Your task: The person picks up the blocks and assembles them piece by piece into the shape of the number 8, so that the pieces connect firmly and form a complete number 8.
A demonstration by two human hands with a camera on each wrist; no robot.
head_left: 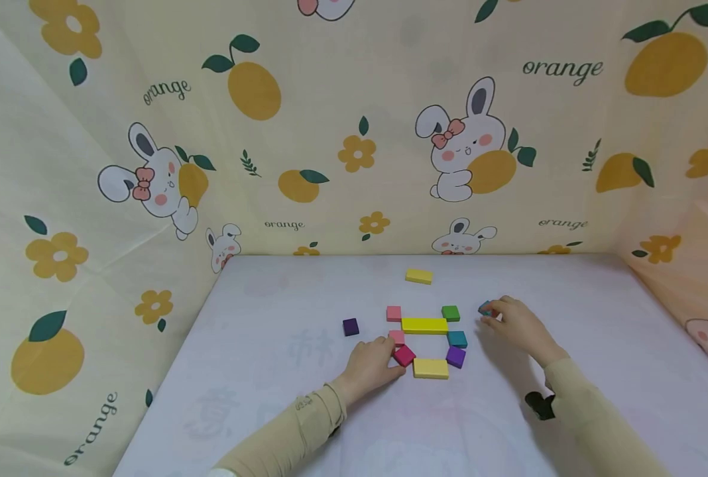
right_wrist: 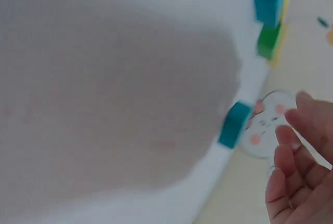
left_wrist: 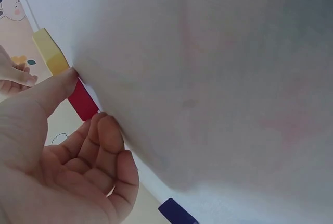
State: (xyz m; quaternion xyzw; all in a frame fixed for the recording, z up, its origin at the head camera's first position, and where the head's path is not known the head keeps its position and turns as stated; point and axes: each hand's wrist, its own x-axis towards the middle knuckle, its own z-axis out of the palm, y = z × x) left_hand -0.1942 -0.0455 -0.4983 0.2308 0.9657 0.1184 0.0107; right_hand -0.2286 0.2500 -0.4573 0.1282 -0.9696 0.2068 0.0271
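My left hand (head_left: 370, 368) is low over the table, with thumb and fingertips at opposite sides of a red block (head_left: 404, 356), pinching it. In the left wrist view the red block (left_wrist: 82, 100) shows between thumb and fingers. Beside it stand a pink block (head_left: 396, 337) and a yellow block (head_left: 431, 369). My right hand (head_left: 521, 329) hovers by a blue block (head_left: 484, 308) on the right. A gap shows between its loosely bent fingers and that blue block (right_wrist: 235, 125) in the right wrist view.
A long yellow block (head_left: 424, 326) lies between another pink block (head_left: 394, 313) and a green block (head_left: 451, 313). Below are a teal block (head_left: 457, 339) and a purple block (head_left: 456, 357). Apart lie a dark purple block (head_left: 351, 326) and a yellow block (head_left: 419, 276) near the back.
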